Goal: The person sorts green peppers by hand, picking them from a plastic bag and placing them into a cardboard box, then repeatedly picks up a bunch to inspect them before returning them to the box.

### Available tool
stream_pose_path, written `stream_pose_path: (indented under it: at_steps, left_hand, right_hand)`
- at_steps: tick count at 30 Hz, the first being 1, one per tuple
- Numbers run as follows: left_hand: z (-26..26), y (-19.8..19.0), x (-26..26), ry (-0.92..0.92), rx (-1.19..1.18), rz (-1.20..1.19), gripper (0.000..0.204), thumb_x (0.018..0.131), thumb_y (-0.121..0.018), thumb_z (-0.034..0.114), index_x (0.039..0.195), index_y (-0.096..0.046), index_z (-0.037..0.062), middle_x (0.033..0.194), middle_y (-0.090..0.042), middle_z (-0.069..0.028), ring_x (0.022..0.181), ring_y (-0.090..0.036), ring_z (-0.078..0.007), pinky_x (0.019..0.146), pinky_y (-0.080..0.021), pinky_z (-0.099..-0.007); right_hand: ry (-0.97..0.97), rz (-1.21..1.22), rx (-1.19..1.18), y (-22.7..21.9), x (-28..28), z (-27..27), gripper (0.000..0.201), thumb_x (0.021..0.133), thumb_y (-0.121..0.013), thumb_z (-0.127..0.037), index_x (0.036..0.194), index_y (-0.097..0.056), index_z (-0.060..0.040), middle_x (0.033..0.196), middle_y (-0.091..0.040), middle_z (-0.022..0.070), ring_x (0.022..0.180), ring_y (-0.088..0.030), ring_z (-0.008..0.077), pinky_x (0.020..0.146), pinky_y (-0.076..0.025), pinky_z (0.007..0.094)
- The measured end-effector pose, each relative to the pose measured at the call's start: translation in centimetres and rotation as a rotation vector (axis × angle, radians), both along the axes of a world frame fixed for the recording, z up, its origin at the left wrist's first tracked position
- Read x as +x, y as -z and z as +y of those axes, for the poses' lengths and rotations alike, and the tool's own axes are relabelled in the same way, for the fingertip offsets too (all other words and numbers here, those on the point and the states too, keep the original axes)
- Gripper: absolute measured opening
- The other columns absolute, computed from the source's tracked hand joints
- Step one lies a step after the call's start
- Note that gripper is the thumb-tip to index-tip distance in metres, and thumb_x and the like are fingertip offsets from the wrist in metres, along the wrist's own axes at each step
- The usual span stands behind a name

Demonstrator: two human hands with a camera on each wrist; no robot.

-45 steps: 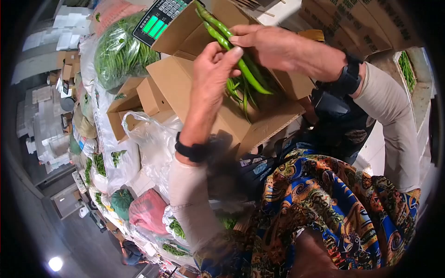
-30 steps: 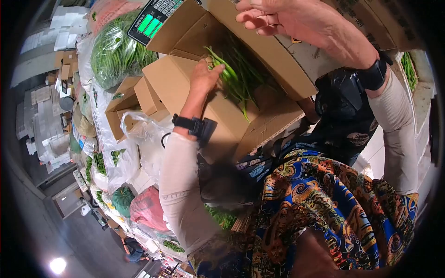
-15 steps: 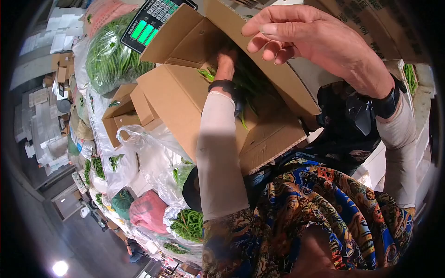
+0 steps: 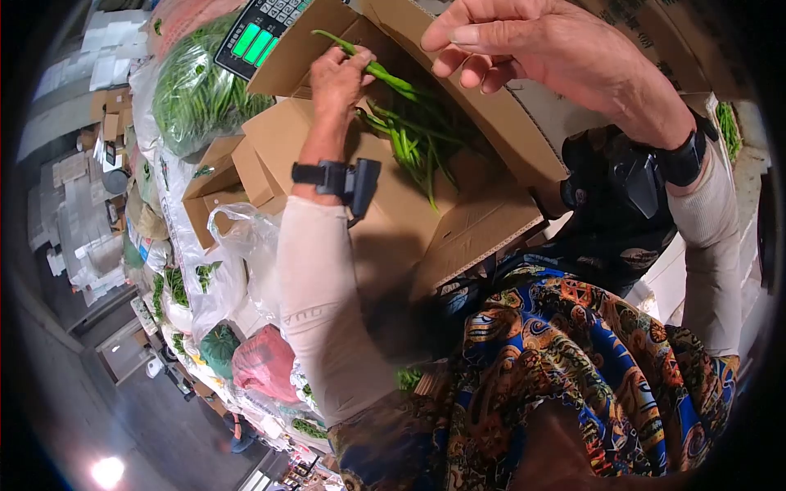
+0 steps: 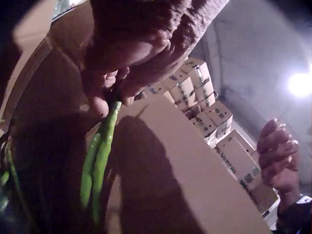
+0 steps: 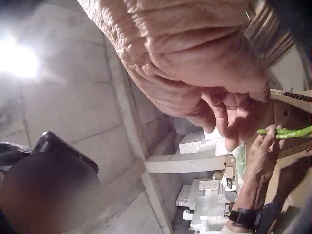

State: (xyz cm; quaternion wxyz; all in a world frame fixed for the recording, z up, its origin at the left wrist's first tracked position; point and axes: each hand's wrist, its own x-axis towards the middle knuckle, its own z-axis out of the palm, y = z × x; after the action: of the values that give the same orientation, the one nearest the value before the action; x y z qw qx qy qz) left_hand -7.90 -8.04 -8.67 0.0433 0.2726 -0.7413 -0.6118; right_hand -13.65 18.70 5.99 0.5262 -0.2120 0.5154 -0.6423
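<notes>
Pinched at the stem ends in the left hand (image 4: 337, 75), just above the open cardboard box (image 4: 458, 217): a few long green beans (image 4: 385, 75), probably light, limp and easily snapped; right hand (image 4: 540, 49) alongside, fingers loosely spread, empty.

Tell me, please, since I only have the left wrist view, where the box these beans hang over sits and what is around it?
Observer: The open cardboard box sits in front of the person, with a scale showing green displays just behind its far flap.
Operator: Thank you. Are there more beans in the box?
Observer: Yes, a loose bunch of green beans lies inside, below the left hand.
Operator: And is the right hand holding anything?
Observer: No, the right hand hovers above the box with loosely curled fingers, holding nothing.
</notes>
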Motion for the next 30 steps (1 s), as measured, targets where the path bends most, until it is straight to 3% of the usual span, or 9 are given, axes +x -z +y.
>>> stream_pose_path:
  at_steps: [6, 10, 13, 15, 17, 18, 22, 25, 30]
  left_hand:
    - [-1.7, -6.4, 2.0, 0.099, -0.055, -0.050, 0.023, 0.084, -0.066, 0.015, 0.100, -0.061, -0.0008, 0.095, -0.066, -0.0112, 0.083, -0.064, -0.0162, 0.070, -0.055, -0.0245]
    - [0.2, -3.7, 2.2, 0.211, 0.063, -0.151, 0.027, 0.084, -0.067, 0.019, 0.099, -0.061, -0.0027, 0.091, -0.065, -0.0117, 0.078, -0.063, -0.0151, 0.066, -0.055, -0.0239]
    - [0.9, 0.8, 1.3, 0.172, -0.071, -0.293, 0.030, 0.084, -0.067, 0.022, 0.099, -0.062, -0.0033, 0.087, -0.065, -0.0103, 0.073, -0.062, -0.0140, 0.063, -0.054, -0.0234]
    - [0.0, 1.1, 1.3, 0.126, -0.303, -0.208, 0.019, 0.084, -0.065, 0.016, 0.091, -0.063, -0.0015, 0.073, -0.063, -0.0072, 0.060, -0.060, -0.0124, 0.056, -0.051, -0.0219]
    - [-1.4, -0.4, 2.4, 0.100, -0.134, -0.148, 0.019, 0.085, -0.064, 0.016, 0.093, -0.063, -0.0013, 0.075, -0.064, -0.0073, 0.062, -0.061, -0.0122, 0.057, -0.050, -0.0212]
    - [-2.1, -2.2, 3.4, 0.071, 0.030, -0.086, 0.019, 0.085, -0.064, 0.016, 0.095, -0.063, -0.0010, 0.077, -0.064, -0.0073, 0.064, -0.062, -0.0120, 0.057, -0.049, -0.0204]
    - [-4.0, -9.9, 8.3, 0.058, 0.051, -0.072, 0.032, 0.089, -0.060, 0.020, 0.113, -0.057, -0.0011, 0.100, -0.065, -0.0124, 0.090, -0.064, -0.0178, 0.076, -0.053, -0.0263]
    - [-5.9, -13.0, 14.1, -0.072, -0.030, 0.015, 0.029, 0.090, -0.058, 0.019, 0.110, -0.058, -0.0018, 0.100, -0.064, -0.0134, 0.091, -0.064, -0.0194, 0.080, -0.051, -0.0272]
    - [-8.6, -11.7, 26.8, -0.370, -0.070, 0.031, 0.023, 0.089, -0.059, 0.018, 0.099, -0.060, -0.0024, 0.091, -0.065, -0.0122, 0.080, -0.063, -0.0165, 0.073, -0.051, -0.0264]
  right_hand:
    - [-0.022, 0.055, 0.066, 0.4, -0.2, -0.1, 0.025, 0.097, -0.048, -0.020, 0.111, -0.058, -0.0017, 0.094, -0.061, 0.0024, 0.083, -0.056, 0.0101, 0.076, -0.047, 0.0227]
    - [-0.027, -0.011, 0.089, 0.1, 0.1, -0.3, 0.025, 0.097, -0.049, -0.021, 0.111, -0.057, -0.0019, 0.093, -0.061, 0.0030, 0.084, -0.057, 0.0101, 0.077, -0.047, 0.0227]
    - [-0.047, 0.023, 0.086, 0.5, 0.0, -0.3, 0.025, 0.097, -0.049, -0.021, 0.112, -0.057, -0.0019, 0.095, -0.061, 0.0036, 0.085, -0.057, 0.0101, 0.078, -0.047, 0.0231]
    - [-0.060, 0.037, 0.075, 1.0, -0.1, -0.4, 0.025, 0.097, -0.049, -0.021, 0.112, -0.057, -0.0018, 0.096, -0.061, 0.0038, 0.085, -0.057, 0.0100, 0.078, -0.047, 0.0233]
    - [-0.065, 0.008, 0.046, 1.4, 0.0, -0.2, 0.025, 0.096, -0.050, -0.020, 0.113, -0.056, -0.0020, 0.098, -0.062, 0.0041, 0.085, -0.058, 0.0098, 0.078, -0.047, 0.0229]
    - [-0.075, 0.003, 0.043, 1.5, 0.0, -0.4, 0.025, 0.096, -0.050, -0.020, 0.113, -0.056, -0.0020, 0.098, -0.062, 0.0041, 0.085, -0.058, 0.0098, 0.078, -0.047, 0.0229]
    - [-0.082, -0.004, 0.162, 1.6, 0.5, -1.3, 0.021, 0.095, -0.052, -0.020, 0.108, -0.056, -0.0035, 0.093, -0.062, 0.0028, 0.081, -0.058, 0.0081, 0.071, -0.046, 0.0200]
    - [-0.109, 0.331, 0.106, 2.9, 0.9, -1.1, 0.026, 0.093, -0.052, -0.028, 0.107, -0.059, -0.0071, 0.091, -0.058, -0.0013, 0.076, -0.052, 0.0054, 0.070, -0.042, 0.0204]
    - [-0.166, 0.328, 0.158, 3.3, 1.6, -2.0, 0.025, 0.093, -0.052, -0.029, 0.104, -0.059, -0.0084, 0.090, -0.058, -0.0023, 0.073, -0.050, 0.0049, 0.070, -0.043, 0.0207]
